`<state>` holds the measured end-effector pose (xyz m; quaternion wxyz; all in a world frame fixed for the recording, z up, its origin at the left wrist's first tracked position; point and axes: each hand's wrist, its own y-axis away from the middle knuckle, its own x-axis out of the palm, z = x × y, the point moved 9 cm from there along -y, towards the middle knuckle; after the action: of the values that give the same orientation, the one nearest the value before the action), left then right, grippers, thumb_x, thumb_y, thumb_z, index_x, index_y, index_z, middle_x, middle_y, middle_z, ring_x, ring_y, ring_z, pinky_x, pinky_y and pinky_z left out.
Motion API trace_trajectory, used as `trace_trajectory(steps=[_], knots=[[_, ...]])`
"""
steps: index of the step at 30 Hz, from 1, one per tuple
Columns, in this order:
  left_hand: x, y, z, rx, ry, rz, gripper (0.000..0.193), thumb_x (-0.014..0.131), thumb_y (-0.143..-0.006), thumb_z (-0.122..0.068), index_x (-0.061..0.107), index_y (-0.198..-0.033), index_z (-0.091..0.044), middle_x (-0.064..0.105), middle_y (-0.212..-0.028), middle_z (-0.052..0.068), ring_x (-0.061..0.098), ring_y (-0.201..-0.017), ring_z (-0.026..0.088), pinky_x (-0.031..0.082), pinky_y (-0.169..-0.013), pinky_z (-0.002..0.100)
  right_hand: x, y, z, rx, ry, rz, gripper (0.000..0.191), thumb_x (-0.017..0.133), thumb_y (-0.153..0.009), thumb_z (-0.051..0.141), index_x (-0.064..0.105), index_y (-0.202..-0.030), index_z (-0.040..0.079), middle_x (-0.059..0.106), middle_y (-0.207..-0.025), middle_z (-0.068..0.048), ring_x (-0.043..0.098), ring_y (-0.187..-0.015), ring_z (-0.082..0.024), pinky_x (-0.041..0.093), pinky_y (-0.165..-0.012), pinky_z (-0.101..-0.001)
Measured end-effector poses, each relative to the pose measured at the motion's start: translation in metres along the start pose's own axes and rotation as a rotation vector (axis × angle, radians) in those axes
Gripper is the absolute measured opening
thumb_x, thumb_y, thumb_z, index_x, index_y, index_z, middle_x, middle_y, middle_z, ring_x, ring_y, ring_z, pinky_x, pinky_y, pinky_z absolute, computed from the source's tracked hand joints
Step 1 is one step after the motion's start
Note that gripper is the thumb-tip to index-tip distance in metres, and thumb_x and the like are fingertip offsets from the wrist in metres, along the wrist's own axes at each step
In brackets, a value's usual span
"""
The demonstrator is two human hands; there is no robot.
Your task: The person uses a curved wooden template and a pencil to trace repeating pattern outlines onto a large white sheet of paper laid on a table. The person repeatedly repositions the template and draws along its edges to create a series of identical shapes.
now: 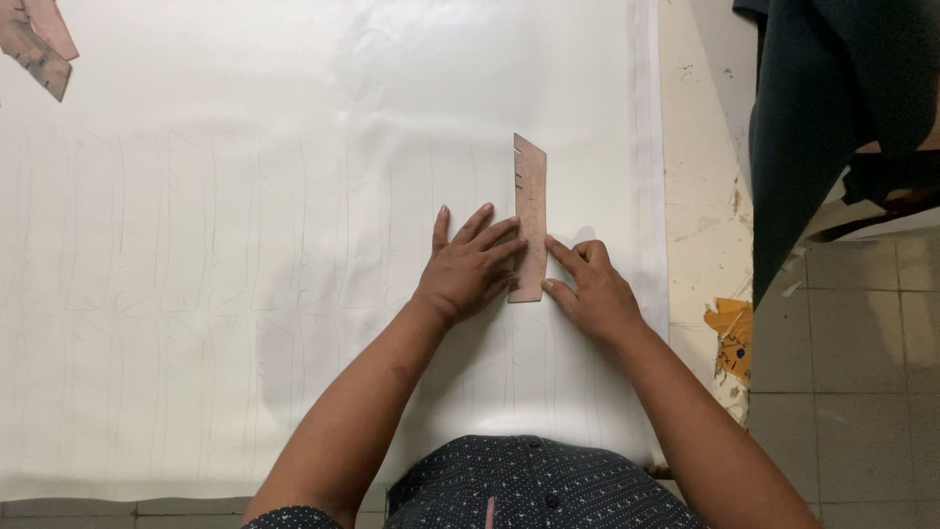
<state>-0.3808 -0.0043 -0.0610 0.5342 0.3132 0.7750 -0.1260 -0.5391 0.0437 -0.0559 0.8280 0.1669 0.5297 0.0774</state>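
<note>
Dark dotted shirt fills the six o'clock edge, both forearms reaching up from it onto a white sheet marked with rows of faint pencilled outlines. Near the centre, towards three o'clock, a narrow brown cardboard template lies flat on the sheet, long axis pointing to twelve. Left hand lies spread, fingers open and flat, fingertips pressing the template's left edge. Right hand is loosely curled, thumb and forefinger touching the template's lower right edge; whether it holds a pencil I cannot tell. More brown templates sit at ten o'clock. Yellow scraps lie at four o'clock.
</note>
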Motion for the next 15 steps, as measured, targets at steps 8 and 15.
trace_trajectory(steps=[8,15], knots=[[-0.005,0.0,0.0,-0.016,0.03,0.021,0.053,0.064,-0.092,-0.046,0.051,-0.143,-0.039,0.034,-0.16,-0.015,0.018,-0.154,0.016,-0.006,-0.123,0.062,0.0,-0.002,0.0,0.02,0.029,0.024,0.063,0.064,-0.093,0.041,0.045,-0.153,0.036,0.049,-0.123,-0.004,0.062,-0.1,-0.019,0.055,-0.088,-0.0367],[-0.005,-0.004,-0.014,-0.06,0.014,0.085,0.045,0.061,-0.092,-0.03,0.058,-0.137,-0.03,0.039,-0.157,-0.009,0.027,-0.148,0.018,0.01,-0.12,0.054,-0.008,-0.006,-0.002,0.049,-0.084,0.04,0.054,0.064,-0.093,0.038,0.056,-0.145,0.026,0.052,-0.121,-0.005,0.06,-0.105,-0.019,0.051,-0.092,-0.0355]])
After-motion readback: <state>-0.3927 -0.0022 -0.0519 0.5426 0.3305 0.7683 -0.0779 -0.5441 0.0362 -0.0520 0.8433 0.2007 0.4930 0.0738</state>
